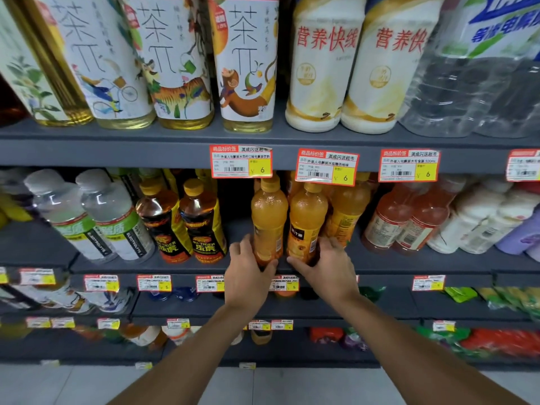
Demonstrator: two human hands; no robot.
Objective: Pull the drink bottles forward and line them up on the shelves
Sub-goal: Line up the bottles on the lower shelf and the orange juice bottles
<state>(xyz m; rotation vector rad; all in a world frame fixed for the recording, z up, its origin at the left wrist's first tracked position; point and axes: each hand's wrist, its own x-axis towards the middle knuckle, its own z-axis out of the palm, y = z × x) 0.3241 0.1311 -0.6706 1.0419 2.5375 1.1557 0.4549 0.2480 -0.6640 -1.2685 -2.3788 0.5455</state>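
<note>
The left orange bottle point(268, 211) and the right orange bottle point(306, 220) are standing touching near the front of the middle shelf point(394, 268). The left hand point(248, 270) is wrapping round the first, low down, and the right hand point(324, 267) is curling round the second. At 9 o'clock the energy drink bottles point(204, 226) are sitting near, with a dark gap between. At 3 o'clock a third orange bottle point(347, 209) is crowding in behind, with pink drinks point(388, 217) beyond. Price tags point(241, 161) are hanging at 12 o'clock over the caps, and the shelf lip is running at 6 o'clock.
</note>
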